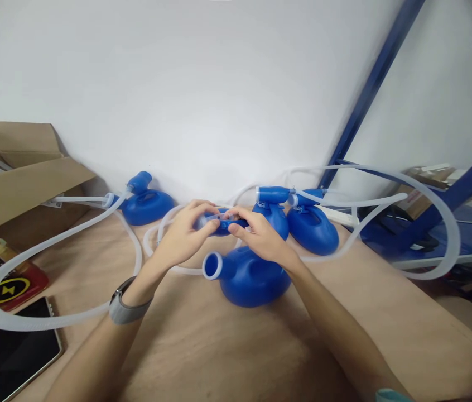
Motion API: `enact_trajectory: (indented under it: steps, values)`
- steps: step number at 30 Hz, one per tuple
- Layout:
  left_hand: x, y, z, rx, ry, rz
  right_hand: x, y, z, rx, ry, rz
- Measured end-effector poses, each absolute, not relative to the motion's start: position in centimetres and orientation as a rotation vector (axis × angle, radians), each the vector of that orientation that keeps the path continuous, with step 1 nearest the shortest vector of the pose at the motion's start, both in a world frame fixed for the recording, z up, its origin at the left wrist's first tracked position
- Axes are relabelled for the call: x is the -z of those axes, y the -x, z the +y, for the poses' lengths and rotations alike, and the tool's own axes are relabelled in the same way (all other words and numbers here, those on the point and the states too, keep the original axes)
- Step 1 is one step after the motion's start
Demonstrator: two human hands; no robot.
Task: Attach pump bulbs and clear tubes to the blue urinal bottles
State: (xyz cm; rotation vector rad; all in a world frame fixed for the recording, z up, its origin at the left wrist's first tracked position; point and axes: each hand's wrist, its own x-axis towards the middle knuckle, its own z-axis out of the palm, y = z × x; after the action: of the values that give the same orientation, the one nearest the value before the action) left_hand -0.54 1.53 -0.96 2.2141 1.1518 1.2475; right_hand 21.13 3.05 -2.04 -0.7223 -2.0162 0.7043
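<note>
Both hands are closed around a small blue plastic piece (231, 224) with a clear part at its left end; fingers cover much of it, so its exact kind is unclear. My left hand (189, 231) grips its left side, with a watch on the wrist. On the other side, my right hand (259, 231) pinches it between thumb and fingers. Just below them a blue urinal bottle (256, 285) lies on the table, its round mouth facing left and uncovered. Behind my right hand stands another blue bottle (280, 220) with a blue funnel-shaped head (275, 195).
More blue bottles stand at the right (317, 231) and left (146, 207), with white hoses (449, 223) looping widely. At left are a cardboard box (30, 167), a drink bottle (30, 279) and a phone (27, 352). Blue metal frame bars (370, 89) rise at right.
</note>
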Motion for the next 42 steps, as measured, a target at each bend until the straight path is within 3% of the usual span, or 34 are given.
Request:
enact_trajectory:
  steps: [9, 16, 23, 42]
  values:
    - [0.0, 1.1, 1.1, -1.088, -2.153, 1.098, 2.2, -21.1, 2.9, -0.828, 0.835, -1.939]
    - [0.2, 0.8, 0.9, -1.182, -2.1, 1.139, 2.2, -20.3, 2.7, -0.91, 0.75, -1.917]
    - [1.0, 0.1, 1.3, -1.339, -2.055, 1.185, 2.5, -20.1, 2.8, -0.903, 0.749, -1.92]
    - [0.3, 0.2, 0.9, -1.326, -2.062, 1.172, 1.9, -20.5, 2.3, -0.705, 0.769, -1.957]
